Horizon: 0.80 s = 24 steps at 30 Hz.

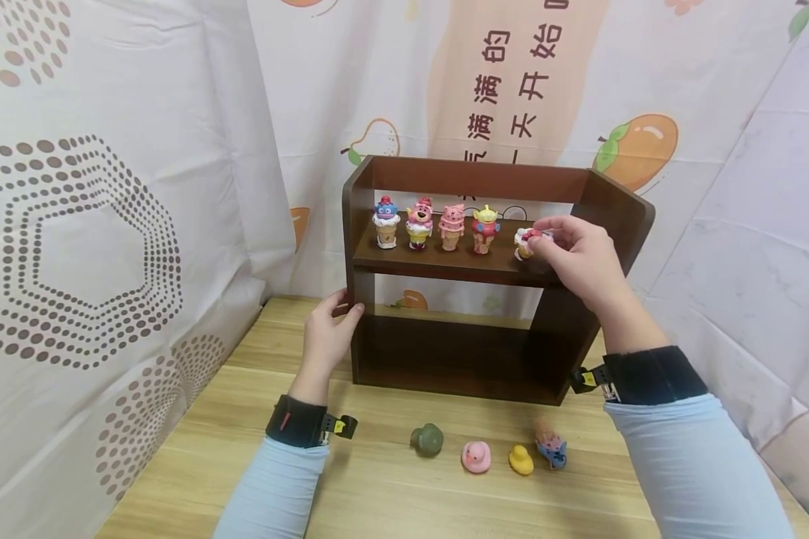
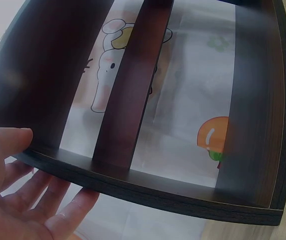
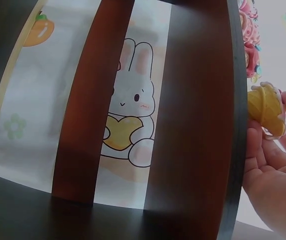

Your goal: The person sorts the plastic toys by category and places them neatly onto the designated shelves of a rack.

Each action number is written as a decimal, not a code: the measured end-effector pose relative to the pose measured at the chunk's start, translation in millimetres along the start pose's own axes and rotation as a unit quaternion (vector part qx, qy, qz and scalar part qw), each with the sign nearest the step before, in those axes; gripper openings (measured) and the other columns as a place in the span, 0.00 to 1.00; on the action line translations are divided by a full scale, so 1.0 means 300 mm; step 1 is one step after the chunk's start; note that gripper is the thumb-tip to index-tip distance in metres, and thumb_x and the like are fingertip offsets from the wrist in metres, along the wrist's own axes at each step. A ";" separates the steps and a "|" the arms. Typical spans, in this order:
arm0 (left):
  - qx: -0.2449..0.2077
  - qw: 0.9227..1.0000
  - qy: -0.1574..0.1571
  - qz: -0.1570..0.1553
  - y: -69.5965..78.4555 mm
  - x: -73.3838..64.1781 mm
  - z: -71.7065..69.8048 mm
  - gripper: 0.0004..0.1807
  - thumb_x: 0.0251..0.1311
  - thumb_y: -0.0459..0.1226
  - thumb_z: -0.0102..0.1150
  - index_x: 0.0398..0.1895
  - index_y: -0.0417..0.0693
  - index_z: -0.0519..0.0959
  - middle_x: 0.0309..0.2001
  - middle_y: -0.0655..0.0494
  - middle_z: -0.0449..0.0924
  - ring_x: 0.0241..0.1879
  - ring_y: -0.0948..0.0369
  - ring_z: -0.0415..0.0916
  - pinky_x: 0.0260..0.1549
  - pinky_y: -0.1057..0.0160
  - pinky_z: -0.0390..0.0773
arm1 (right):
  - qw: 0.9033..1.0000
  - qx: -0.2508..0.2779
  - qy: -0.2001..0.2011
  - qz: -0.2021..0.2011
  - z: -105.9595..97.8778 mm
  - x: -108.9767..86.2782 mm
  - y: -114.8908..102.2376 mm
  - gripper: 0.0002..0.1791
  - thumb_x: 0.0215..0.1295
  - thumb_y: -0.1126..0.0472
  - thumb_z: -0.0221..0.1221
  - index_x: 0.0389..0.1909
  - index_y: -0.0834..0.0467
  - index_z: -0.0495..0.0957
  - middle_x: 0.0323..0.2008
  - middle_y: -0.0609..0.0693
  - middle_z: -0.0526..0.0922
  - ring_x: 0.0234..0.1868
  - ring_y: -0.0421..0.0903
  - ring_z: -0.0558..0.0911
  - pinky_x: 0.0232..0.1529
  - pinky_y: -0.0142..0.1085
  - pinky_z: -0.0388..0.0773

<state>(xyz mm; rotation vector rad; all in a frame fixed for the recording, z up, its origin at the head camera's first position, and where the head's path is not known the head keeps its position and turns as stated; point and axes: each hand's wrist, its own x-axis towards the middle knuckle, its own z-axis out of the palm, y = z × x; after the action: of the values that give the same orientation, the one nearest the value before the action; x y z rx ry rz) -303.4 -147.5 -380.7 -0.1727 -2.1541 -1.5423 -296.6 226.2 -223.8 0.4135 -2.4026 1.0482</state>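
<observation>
A dark brown two-tier wooden shelf (image 1: pixel 445 277) stands on the table. My left hand (image 1: pixel 329 333) grips its left side panel, thumb on the front side and fingers around the outside, as the left wrist view shows. My right hand (image 1: pixel 583 258) pinches an ice-cream-cone figurine (image 3: pixel 267 107) with a yellow cone and white-and-red top, at the right of the upper board. Left of it stand a blue-topped cone figurine (image 1: pixel 386 223), a pink bear-faced one (image 1: pixel 419 224), a pink one (image 1: pixel 452 227) and a red one with a yellow top (image 1: pixel 485 229), all upright in a row.
On the table before the shelf lie a dark green toy (image 1: pixel 428 440), a pink duck (image 1: pixel 476 457), a yellow duck (image 1: pixel 521 460) and a blue-and-pink cone figurine (image 1: pixel 550 445) on its side. A printed cloth (image 1: pixel 323 97) hangs behind the shelf.
</observation>
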 end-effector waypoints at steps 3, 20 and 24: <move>0.002 1.000 0.000 -0.001 -0.001 0.001 -0.002 0.23 0.68 0.42 0.64 0.63 0.43 0.79 0.57 0.45 0.81 0.55 0.47 0.80 0.52 0.49 0.82 | 1.000 0.001 -0.005 0.003 0.001 0.008 -0.003 0.22 0.72 0.45 0.60 0.55 0.57 0.82 0.38 0.58 0.85 0.37 0.51 0.73 0.30 0.33 0.73; 0.006 1.000 0.002 -0.005 0.003 0.000 -0.001 0.23 0.69 0.42 0.64 0.63 0.43 0.79 0.57 0.45 0.81 0.56 0.48 0.80 0.52 0.50 0.82 | 1.000 -0.006 -0.022 0.015 0.027 0.063 0.013 0.22 0.72 0.47 0.60 0.55 0.58 0.82 0.40 0.59 0.86 0.34 0.52 0.77 0.31 0.33 0.76; 0.003 1.000 -0.001 -0.007 0.000 0.001 -0.001 0.24 0.69 0.43 0.63 0.64 0.43 0.79 0.58 0.46 0.81 0.56 0.48 0.79 0.52 0.50 0.82 | 0.999 -0.009 -0.030 0.025 0.026 0.069 0.015 0.23 0.73 0.45 0.58 0.56 0.58 0.82 0.43 0.60 0.86 0.39 0.52 0.76 0.35 0.36 0.76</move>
<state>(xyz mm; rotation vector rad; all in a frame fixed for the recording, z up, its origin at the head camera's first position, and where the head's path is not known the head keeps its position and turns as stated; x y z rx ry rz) -303.7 -147.8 -380.5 -0.1568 -2.1659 -1.5429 -318.4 221.6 -219.9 0.3860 -2.4849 1.0475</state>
